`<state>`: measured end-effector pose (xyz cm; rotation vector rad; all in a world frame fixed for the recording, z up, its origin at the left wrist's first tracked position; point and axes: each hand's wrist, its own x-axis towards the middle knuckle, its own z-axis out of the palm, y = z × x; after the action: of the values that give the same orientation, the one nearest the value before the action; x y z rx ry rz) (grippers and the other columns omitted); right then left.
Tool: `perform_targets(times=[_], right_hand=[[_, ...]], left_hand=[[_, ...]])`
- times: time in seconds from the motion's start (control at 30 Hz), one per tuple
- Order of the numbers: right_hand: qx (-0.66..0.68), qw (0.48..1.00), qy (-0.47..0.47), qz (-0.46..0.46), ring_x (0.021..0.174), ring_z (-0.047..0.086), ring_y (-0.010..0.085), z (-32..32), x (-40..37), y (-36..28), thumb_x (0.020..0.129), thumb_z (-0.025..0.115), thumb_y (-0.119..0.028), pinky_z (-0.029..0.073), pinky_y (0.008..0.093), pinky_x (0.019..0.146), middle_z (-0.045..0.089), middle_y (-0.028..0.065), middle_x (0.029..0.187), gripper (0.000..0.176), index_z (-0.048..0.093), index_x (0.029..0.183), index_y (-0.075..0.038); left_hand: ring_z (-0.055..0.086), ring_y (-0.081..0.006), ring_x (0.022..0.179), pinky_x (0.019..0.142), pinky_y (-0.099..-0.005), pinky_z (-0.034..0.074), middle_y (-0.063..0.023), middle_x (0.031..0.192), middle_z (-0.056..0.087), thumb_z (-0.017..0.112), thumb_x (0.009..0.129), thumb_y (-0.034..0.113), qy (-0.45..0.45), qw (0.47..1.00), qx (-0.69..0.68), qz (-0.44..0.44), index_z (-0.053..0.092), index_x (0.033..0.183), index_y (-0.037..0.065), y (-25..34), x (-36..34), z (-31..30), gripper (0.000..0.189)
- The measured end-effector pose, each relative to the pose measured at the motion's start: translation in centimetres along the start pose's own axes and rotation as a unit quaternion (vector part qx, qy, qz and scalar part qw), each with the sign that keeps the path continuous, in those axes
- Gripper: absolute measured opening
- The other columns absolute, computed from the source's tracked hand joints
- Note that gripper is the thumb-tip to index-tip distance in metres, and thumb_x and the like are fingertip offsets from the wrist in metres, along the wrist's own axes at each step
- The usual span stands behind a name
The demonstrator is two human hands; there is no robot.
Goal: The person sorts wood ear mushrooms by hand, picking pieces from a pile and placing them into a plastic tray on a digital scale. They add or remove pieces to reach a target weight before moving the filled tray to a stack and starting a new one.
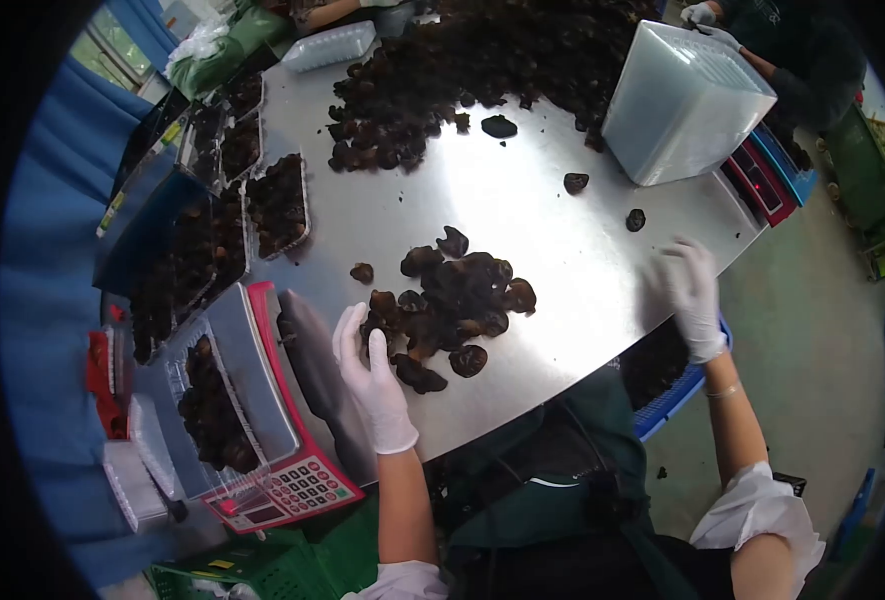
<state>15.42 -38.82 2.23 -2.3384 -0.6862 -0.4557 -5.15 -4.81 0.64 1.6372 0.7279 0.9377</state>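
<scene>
A loose heap of dark brown, glossy pieces [463, 295] lies on the steel table [563, 240]. My left hand [373, 380], in a white glove, is at the heap's left edge, thumb and fingers apart, holding nothing. Over the table's right front edge is my right hand [693, 295], also gloved, fingers spread and slightly blurred, with nothing in it. Left of my left hand, a pink-edged scale [281, 380] carries a clear plastic tray [248, 410] of dark pieces [210, 410].
Filled trays [279, 205] stand along the left side. A large dark pile [503, 50] covers the back, beside a stack of clear trays [688, 105] and a second scale [763, 185]. Below the front edge is a blue basket [673, 400]. Gloved co-worker's hands [708, 20] show at back right.
</scene>
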Motion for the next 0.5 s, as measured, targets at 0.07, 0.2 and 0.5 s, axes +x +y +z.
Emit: perform_targets(times=[0.07,0.2,0.5], right_hand=[[0.15,0.983,-0.105,-0.019,0.12,0.053,0.0322,3.4,1.4,-3.8,0.092,0.064,-0.012,0.041,0.0416,0.105,0.059,0.0163,0.124,0.019,0.065,0.109,-0.004],[0.3,0.938,-0.141,-0.098,0.123,0.051,0.0372,13.1,4.5,-9.4,0.096,0.056,-0.022,0.036,0.0426,0.111,0.055,0.0202,0.131,0.037,0.057,0.128,-0.002],[0.264,0.893,-0.272,-0.244,0.118,0.056,0.0375,17.2,3.5,-19.7,0.091,0.056,-0.028,0.043,0.0432,0.101,0.062,0.0231,0.12,0.04,0.061,0.116,0.003]], left_hand=[[0.051,-0.0271,0.127,0.109,-0.0401,0.039,-0.0137,0.131,0.057,0.059,0.093,0.005,-0.042,0.982,0.148,0.113,0.062,0.126,0.002,0.2,2.0,-0.4,0.034],[0.05,-0.0342,0.127,0.11,-0.0437,0.036,-0.0166,0.131,0.059,0.065,0.091,0.016,-0.209,0.929,0.26,0.161,0.063,0.125,0.007,3.5,5.2,2.2,0.035],[0.047,-0.0358,0.129,0.111,-0.0415,0.035,-0.0197,0.134,0.056,0.049,0.102,0.03,-0.25,0.919,0.29,0.094,0.059,0.134,0.007,-0.8,7.5,0.6,0.041]])
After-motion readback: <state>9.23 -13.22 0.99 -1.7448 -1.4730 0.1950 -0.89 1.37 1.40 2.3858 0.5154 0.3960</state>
